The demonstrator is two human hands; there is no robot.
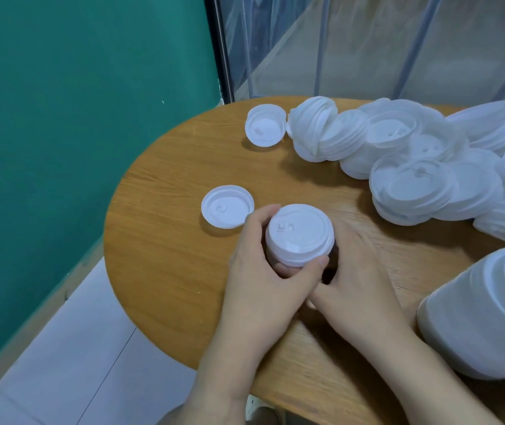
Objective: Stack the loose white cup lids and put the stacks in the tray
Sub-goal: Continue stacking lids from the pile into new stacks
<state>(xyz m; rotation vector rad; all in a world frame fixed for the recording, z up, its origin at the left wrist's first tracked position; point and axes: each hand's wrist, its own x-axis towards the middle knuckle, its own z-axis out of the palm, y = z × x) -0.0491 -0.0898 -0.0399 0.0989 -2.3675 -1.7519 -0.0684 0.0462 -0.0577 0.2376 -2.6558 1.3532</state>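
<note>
White plastic cup lids, nested into a short stack (299, 234), sit upright at the centre of the frame on the rounded wooden desk (165, 271), held between both hands. The left hand (263, 271) wraps the stack from the left, its fingers (262, 214) curled over the far side and its thumb pressed on the near side. The right hand (349, 271) cups the stack from the right; its fingers are hidden behind the lids, so their exact grip cannot be told. Just left of the stack lies a single white lid (227, 206), hollow side up, touching neither hand. Another single lid (265, 125) lies in the upper middle, beside a sprawling heap of loose white lids (413, 167) running to the right edge. At lower right stands a pale translucent plastic tray (472, 326) with white lids inside.
</note>
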